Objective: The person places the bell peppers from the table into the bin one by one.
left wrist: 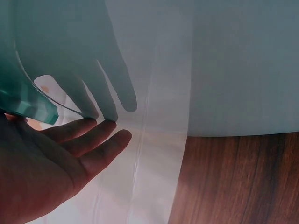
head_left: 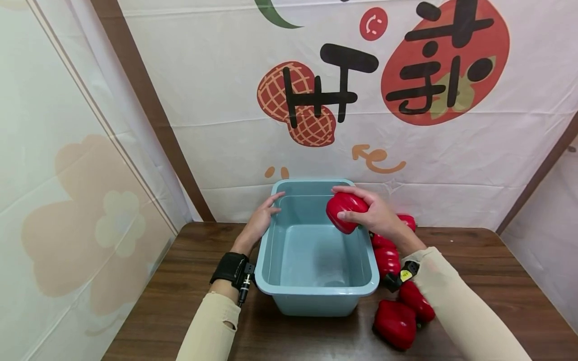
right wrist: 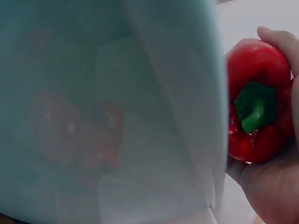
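Head view shows your right hand [head_left: 377,215] curled around a red bell pepper [head_left: 345,211], holding it above the right side of the light blue tub [head_left: 316,291], just inside its rim. In the right wrist view the pepper [right wrist: 254,107] sits in your palm with its green stem facing the camera. Your left hand [head_left: 262,218] rests with straight fingers on the tub's far left rim. More red peppers [head_left: 397,301] lie on the desk [head_left: 180,301] just right of the tub.
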The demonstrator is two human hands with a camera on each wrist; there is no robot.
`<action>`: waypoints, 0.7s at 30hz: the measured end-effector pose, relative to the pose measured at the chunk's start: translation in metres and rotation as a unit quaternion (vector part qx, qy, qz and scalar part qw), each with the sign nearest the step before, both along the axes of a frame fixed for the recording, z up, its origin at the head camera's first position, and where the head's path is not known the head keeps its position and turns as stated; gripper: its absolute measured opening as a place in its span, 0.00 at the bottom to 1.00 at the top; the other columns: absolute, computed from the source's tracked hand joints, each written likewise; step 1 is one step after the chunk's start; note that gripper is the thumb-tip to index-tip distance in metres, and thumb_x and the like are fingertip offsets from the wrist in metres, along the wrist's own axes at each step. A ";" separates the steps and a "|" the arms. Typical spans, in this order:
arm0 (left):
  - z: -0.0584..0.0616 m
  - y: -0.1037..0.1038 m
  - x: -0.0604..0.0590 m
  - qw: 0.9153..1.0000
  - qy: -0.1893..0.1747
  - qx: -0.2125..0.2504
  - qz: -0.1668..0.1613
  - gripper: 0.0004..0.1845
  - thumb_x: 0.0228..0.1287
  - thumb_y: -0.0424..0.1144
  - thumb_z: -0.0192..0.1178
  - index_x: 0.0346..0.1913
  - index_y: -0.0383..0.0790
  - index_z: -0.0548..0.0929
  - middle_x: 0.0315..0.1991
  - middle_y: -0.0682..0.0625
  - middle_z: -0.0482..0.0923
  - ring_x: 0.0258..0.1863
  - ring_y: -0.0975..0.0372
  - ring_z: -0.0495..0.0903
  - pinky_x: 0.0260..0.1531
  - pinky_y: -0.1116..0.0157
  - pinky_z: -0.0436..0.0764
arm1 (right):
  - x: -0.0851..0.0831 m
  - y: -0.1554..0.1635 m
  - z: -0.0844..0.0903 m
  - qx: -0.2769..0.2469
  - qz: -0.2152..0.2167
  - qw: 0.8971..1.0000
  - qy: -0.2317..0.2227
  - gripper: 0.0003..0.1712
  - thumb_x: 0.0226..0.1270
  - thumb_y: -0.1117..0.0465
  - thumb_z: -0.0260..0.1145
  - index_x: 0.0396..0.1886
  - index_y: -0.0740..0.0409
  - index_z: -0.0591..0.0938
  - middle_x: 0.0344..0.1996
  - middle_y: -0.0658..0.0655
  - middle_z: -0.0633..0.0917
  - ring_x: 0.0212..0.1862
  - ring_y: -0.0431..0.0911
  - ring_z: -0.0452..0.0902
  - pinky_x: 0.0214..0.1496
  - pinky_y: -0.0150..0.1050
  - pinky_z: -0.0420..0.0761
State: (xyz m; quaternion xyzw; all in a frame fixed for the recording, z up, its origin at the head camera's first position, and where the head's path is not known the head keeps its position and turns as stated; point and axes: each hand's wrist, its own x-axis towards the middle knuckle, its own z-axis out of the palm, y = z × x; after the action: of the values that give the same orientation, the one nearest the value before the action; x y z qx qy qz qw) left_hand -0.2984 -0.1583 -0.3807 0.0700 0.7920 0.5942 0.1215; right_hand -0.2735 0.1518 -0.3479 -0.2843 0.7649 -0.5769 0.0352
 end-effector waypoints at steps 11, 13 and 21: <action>-0.012 -0.001 -0.005 1.000 0.025 0.009 0.005 0.28 0.77 0.37 0.38 0.77 0.52 0.59 0.80 0.48 0.41 0.72 0.46 0.56 0.65 0.41 0.65 | 0.000 -0.006 -0.006 0.018 0.019 1.000 -0.013 0.40 0.56 0.59 0.76 0.70 0.42 0.73 0.63 0.55 0.73 0.62 0.59 0.68 0.46 0.49 0.84; -0.012 -0.001 -0.005 1.000 0.022 0.014 0.008 0.28 0.76 0.37 0.38 0.77 0.53 0.59 0.80 0.49 0.41 0.72 0.45 0.57 0.64 0.41 0.65 | 0.000 -0.007 -0.007 0.024 0.019 0.999 -0.015 0.41 0.55 0.59 0.76 0.70 0.41 0.72 0.62 0.55 0.73 0.62 0.59 0.68 0.45 0.49 0.84; -0.011 -0.002 -0.005 1.000 0.016 0.014 0.006 0.28 0.77 0.37 0.37 0.77 0.54 0.59 0.80 0.48 0.41 0.72 0.45 0.57 0.63 0.40 0.67 | 0.000 -0.011 -0.011 0.042 0.019 0.999 -0.017 0.42 0.53 0.57 0.78 0.69 0.39 0.73 0.62 0.55 0.75 0.61 0.59 0.70 0.45 0.48 0.85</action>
State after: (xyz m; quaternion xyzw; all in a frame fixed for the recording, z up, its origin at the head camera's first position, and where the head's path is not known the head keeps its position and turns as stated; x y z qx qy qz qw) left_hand -0.3038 -0.1608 -0.3914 0.0770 0.7861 0.6044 0.1042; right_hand -0.2735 0.1405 -0.3586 -0.2874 0.7820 -0.5485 0.0712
